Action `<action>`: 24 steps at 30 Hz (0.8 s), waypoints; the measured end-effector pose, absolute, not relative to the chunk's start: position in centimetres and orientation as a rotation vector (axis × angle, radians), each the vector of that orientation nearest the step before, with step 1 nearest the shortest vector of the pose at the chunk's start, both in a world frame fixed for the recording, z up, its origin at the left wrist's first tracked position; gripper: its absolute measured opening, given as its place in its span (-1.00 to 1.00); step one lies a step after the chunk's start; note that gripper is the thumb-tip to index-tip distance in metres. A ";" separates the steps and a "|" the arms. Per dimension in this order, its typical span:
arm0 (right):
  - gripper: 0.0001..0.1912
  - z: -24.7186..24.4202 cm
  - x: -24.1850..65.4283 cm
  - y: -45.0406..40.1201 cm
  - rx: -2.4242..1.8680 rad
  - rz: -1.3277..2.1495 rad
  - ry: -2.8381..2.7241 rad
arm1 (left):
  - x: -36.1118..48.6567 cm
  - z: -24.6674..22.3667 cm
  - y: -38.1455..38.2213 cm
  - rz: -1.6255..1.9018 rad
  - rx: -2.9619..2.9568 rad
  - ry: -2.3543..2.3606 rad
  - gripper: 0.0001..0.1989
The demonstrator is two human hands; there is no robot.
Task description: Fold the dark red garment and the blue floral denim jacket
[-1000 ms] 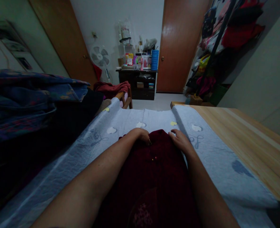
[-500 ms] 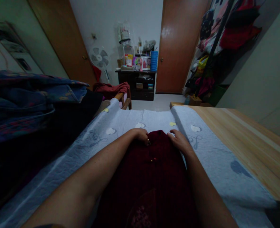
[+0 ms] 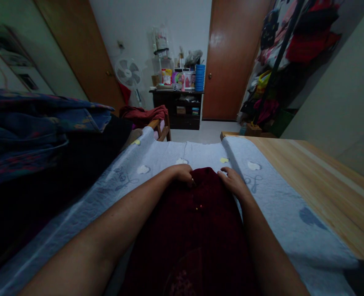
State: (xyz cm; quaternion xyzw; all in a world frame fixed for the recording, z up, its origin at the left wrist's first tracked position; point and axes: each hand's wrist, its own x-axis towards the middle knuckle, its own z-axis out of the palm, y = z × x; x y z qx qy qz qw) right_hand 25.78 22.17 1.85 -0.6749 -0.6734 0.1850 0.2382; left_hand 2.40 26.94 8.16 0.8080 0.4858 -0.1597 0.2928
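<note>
A dark red garment lies lengthwise before me, with small shiny buttons near its far end and a pinkish embroidered patch low on its front. My left hand is closed on the far left corner of the garment, its fingers curled in against the cloth. On the opposite side, my right hand holds the far right edge, thumb and forefinger at the cloth and the other fingertips hidden. Beneath the garment spreads a light blue blanket with heart and lettering prints.
Folded jeans top a dark clothes pile at left. A bare wooden board borders the blanket on the right. Farther back are a white fan, a black cabinet, a brown door and hanging bags.
Both hands keep their places at the garment's far end. The view has shifted very slightly; nothing was taken up or let go.
</note>
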 end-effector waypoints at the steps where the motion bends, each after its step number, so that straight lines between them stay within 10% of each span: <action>1: -0.50 1.9 25.7 22.1 -1.845 0.505 -1.840 | 2.3 8.1 26.9 -0.424 2.149 1.290 -0.61; 13: -0.75 5.6 21.7 19.3 -1.500 0.380 -2.119 | 2.2 6.7 26.3 -0.453 2.238 1.364 -0.57; 18: -0.73 3.9 20.2 18.9 -1.605 0.293 -2.337 | 1.6 5.7 24.0 -0.081 2.617 1.655 -0.23; 24: -0.65 2.7 20.0 19.0 -1.675 0.269 -2.465 | 0.8 5.3 19.6 0.319 2.617 1.842 -0.34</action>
